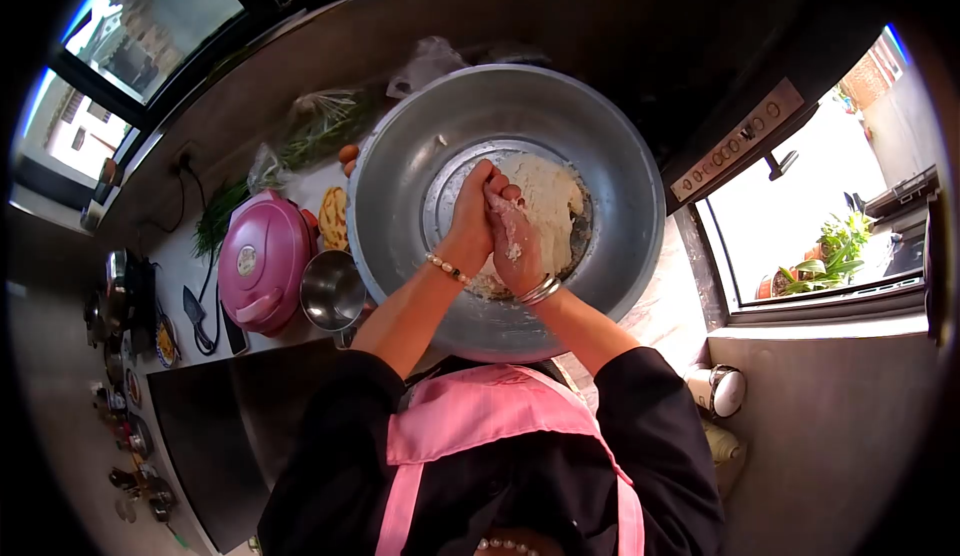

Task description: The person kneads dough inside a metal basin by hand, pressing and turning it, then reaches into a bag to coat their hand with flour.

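Note:
Over a large metal basin, my two hands are pressed together. My left hand, wearing a beaded bracelet, has its fingers wrapped round my right hand. Sticky dough bits coat my right hand, which has bangles at the wrist; its fingers are largely hidden by the left. Beneath and beside them in the basin lies a pale mass of floury dough, with crumbs around it.
Left of the basin stand a steel pot, a pink electric appliance, brown eggs and green herbs in plastic. A black cooktop lies at lower left. A window opens at right.

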The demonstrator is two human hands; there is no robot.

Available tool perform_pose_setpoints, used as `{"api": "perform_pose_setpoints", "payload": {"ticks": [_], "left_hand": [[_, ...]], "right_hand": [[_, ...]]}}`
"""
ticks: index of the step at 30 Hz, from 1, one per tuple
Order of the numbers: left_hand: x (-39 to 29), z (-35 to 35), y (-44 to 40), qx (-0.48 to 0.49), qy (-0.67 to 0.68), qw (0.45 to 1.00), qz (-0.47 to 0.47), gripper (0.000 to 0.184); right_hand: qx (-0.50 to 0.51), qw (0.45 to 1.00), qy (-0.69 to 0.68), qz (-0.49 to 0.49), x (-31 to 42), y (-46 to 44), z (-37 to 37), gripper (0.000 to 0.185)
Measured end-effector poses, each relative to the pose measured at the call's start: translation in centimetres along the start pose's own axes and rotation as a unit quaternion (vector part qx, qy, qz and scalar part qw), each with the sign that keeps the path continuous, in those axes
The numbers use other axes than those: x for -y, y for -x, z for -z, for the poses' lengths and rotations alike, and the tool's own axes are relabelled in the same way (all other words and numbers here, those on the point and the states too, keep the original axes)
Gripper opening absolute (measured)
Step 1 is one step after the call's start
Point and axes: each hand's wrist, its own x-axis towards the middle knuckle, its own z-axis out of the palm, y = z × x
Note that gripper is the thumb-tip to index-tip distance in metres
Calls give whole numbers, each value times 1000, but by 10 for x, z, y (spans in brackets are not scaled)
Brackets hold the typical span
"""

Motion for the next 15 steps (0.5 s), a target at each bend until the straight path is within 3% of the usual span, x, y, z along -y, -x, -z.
{"api": "perform_pose_setpoints", "payload": {"ticks": [1,2,3,4,5,6,7,9,10,11,13,15], "left_hand": [[1,5,-3,39,10,999,8,21],[4,4,-3,-5,6,1000,-1,21],[5,-5,0,-47,1,999,-12,22],[7,-11,1,-89,-2,996,-22,22],[10,-11,1,-85,22,996,-29,21],[12,-11,1,-82,45,995,-35,21],[15,-11,2,-78,65,994,-37,21],[23,-15,6,-109,-92,987,-74,21],[24,-17,10,-127,-169,973,-93,21],[21,-16,16,-93,-189,974,-81,21],[11,-16,32,-29,-230,971,-53,21],[15,-11,28,-5,-131,990,-55,18]], "right_hand": [[26,995,-56,-75,-7,-3,0,36],[52,981,-110,-151,-16,-7,0,36],[72,990,-69,-102,-21,-13,5,35],[86,995,-28,-52,-25,-19,11,35],[93,982,111,124,-27,-23,27,35],[95,920,242,295,-26,-27,35,35],[109,942,227,222,-22,-26,35,34],[137,968,195,79,-15,-26,29,34],[103,993,-18,-58,-14,-25,22,37],[62,952,-230,-193,-13,-23,14,40],[-4,862,-435,-259,-5,-16,-1,45],[-21,901,-402,-162,7,-11,-4,47]]}}
